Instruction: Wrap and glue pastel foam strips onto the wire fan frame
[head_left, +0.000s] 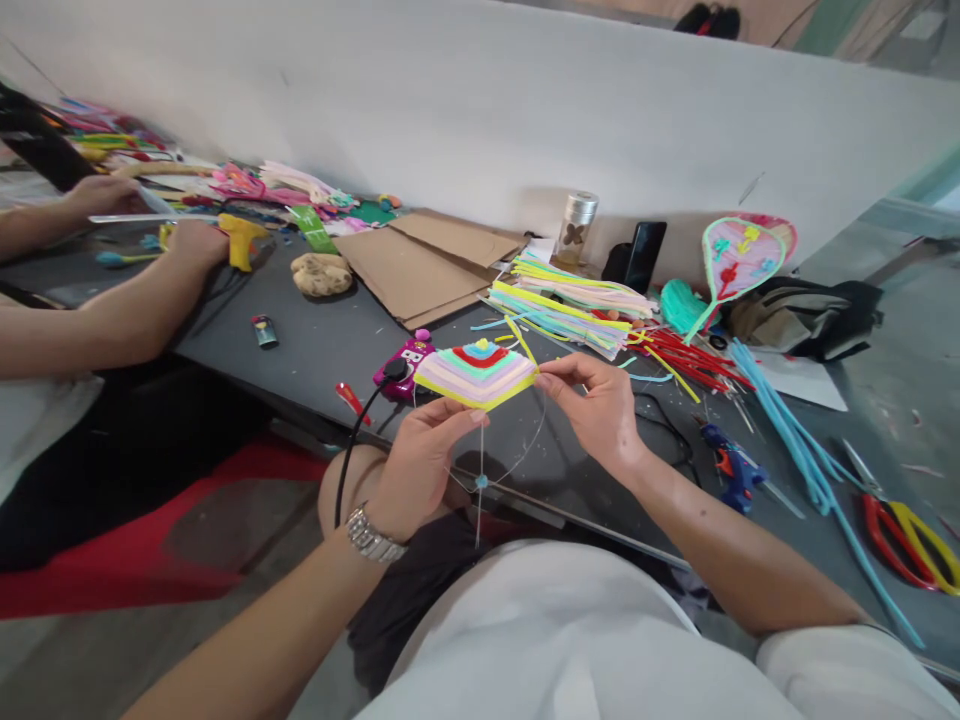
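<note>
Between my hands I hold a diamond-shaped craft piece (pixel 477 374) wound from pipe cleaners in bands of yellow, pink, mint, red and blue. My left hand (pixel 421 468), with a metal wristwatch (pixel 374 534) on its wrist, grips the lower left edge. My right hand (pixel 592 410) pinches the right corner between thumb and fingers. A thin wire loop (pixel 510 450) hangs below the diamond, and a small blue bead (pixel 481 481) sits on a thin stem running down from it.
A dark table holds cardboard sheets, bundled pipe cleaners, a blue glue gun, red-handled scissors, a finished pipe-cleaner racket shape and a glass jar. At left, a co-worker's hands rest beside a yellow glue gun (pixel 240 240). A white wall stands behind the table.
</note>
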